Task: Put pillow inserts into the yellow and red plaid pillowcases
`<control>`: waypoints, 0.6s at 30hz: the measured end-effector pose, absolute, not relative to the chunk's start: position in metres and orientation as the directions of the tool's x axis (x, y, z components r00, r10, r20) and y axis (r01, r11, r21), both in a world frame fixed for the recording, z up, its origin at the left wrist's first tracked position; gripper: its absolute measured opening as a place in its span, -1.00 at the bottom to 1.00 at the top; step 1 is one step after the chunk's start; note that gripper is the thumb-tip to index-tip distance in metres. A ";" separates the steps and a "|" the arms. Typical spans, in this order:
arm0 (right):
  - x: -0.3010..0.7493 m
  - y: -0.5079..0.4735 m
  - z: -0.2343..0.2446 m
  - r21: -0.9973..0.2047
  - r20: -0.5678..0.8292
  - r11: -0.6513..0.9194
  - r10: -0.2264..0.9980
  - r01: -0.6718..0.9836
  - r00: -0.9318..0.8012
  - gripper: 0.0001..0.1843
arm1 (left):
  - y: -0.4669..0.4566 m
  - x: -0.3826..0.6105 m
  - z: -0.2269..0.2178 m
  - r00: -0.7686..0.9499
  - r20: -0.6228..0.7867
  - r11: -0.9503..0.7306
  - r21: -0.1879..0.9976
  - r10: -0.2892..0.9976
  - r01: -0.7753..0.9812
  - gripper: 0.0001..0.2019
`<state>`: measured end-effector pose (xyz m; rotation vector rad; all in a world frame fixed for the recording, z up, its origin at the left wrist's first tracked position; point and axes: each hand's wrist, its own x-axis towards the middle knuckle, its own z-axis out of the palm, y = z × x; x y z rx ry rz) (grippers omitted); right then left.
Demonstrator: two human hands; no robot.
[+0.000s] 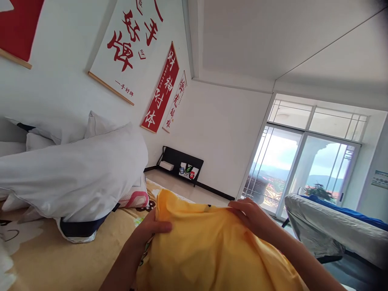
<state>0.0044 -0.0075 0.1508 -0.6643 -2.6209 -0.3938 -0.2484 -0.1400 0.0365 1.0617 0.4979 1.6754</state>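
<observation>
— So, item one?

— One soft, mostly plain yellow piece of fabric [209, 246], directly in front of me, stretched between my hands; whether its lower part rests on the bed with the tan, patterned sheet [79, 262], I cannot tell.

— Hands, state of?

— Left hand [152, 226]: grasping near the upper left corner, thumb on the near face. Right hand [250, 215]: fingers lapped over the upper edge, holding it farther along; thumb hidden.

— Handling notes?

— My judgement: corner pinched firmly, edge drawn straight, pull even on both sides, so the folds between flatten out.

— Adjacent stock?

— One bulky grey-white cloth bundle with navy trim [91, 157], to my left, apart from the fabric.
</observation>
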 end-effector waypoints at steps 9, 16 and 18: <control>0.013 -0.006 0.156 0.168 0.457 0.828 0.415 0.535 -0.787 -0.53 | -0.148 -0.267 0.038 -0.333 0.542 -0.547 0.833 0.772 0.085 -0.70; -0.016 -0.057 0.145 0.114 0.593 0.861 0.342 0.496 -0.729 -0.51 | -0.145 -0.258 0.036 -0.367 0.673 -0.623 0.737 0.642 0.262 -0.88; -0.037 -0.083 0.137 0.162 0.580 0.894 0.256 0.417 -0.774 -0.39 | -0.147 -0.254 0.036 -0.357 0.706 -0.667 0.703 0.612 0.246 -0.90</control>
